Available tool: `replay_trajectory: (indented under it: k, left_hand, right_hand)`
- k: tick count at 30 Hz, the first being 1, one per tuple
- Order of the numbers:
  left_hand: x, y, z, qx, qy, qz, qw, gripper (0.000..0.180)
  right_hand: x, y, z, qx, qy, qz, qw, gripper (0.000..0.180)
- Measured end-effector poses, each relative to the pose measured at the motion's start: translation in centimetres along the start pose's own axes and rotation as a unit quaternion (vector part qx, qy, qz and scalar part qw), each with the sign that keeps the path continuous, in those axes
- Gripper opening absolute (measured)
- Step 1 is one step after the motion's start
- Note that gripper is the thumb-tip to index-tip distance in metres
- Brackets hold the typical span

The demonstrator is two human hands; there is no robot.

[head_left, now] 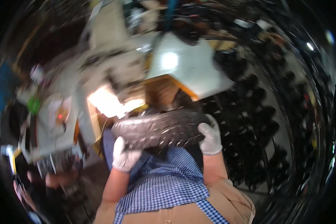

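Observation:
A black shoe (164,130) with a chunky lugged sole lies crosswise in front of my apron, its tread turned up toward me. White gloves cover both of my hands. My left hand (126,155) grips the shoe's left end from below, thumb against the edge of the sole. At the opposite end my right hand (210,136) is closed round it, thumb on the tread. The upper of the shoe is mostly hidden behind the sole. Just beyond it stands a pale machine (119,71) with a bright lamp (106,102), both blurred.
A shiny pale worktable (190,63) reaches away ahead, with an open wooden compartment (160,89) at its near edge. Many dark shoes (246,123) stand in rows on my right. Another worktable (52,123) is on the left, with a person's arm (56,179) below it.

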State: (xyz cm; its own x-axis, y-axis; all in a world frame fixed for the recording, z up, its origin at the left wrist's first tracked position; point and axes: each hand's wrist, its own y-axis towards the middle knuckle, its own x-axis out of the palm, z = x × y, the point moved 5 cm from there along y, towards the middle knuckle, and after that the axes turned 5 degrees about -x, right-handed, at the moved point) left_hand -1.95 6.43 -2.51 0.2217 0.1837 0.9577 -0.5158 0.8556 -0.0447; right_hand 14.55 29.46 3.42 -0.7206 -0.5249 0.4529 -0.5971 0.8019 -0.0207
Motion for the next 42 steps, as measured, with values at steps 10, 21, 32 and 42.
replay_trajectory:
  k: [10, 21, 32, 42]
  left_hand:
    - [-9.3, 3.1, 0.2, -0.223, 0.934, -0.083, 0.266, 0.035]
    - [0.2, 5.2, -6.2, -0.158, 0.864, -0.189, 0.439, 0.037]
    - [-1.3, 4.6, -6.9, -0.244, 0.827, -0.197, 0.467, 0.045]
    - [0.5, 4.3, -12.9, -0.22, 0.16, -0.062, 0.96, 0.069]
  right_hand:
    - [-8.6, -15.2, -18.1, -0.435, -0.587, 0.243, 0.639, 0.033]
    - [-35.9, -14.1, -19.0, -0.142, -0.84, 0.431, 0.296, 0.04]
    - [-42.7, -22.3, -21.6, 0.061, -0.82, 0.45, 0.348, 0.055]
    - [-9.6, -14.7, -17.0, -0.481, -0.495, 0.212, 0.691, 0.03]
